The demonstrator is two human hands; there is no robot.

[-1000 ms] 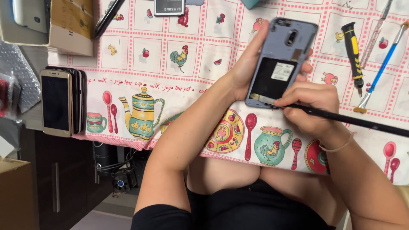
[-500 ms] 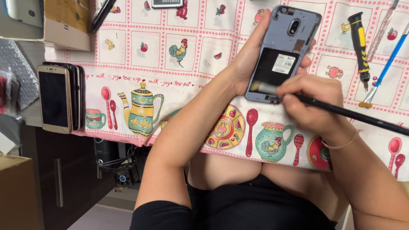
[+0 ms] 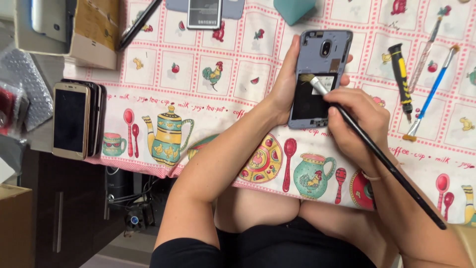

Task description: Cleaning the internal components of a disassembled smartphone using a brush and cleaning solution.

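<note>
Bristles now rest on the upper part of the opened phone (image 3: 320,79), just under the camera lens; half a second earlier the brush (image 3: 377,149) tip sits lower, near the phone's bottom edge, and a second earlier it is lower still. So the stroke is travelling up the exposed back, and the sweeping of the dark battery bay looks well under way. The view has also shifted slightly, bringing more of the far edge of the table into sight.

The left hand (image 3: 285,84) cups the phone from its left side, fingers wrapped behind it and tips showing at the right edge, holding it tilted above the tablecloth (image 3: 198,114). The right hand (image 3: 359,124) pinches the black brush handle between thumb and fingers, pen-fashion, handle trailing toward the near right corner.

Inside the phone, a small white label sits beside the bristles. At the table's far edge lies a dark rectangular battery (image 3: 204,13) with a grey printed face, on a grey-blue cover. In the far left corner stands a tan cardboard box (image 3: 94,30). A stack of phones (image 3: 74,119), gold on top, lies at the left edge. Near the right edge lie a black-and-yellow screwdriver (image 3: 400,74) and a blue-handled brush (image 3: 430,94).
</note>
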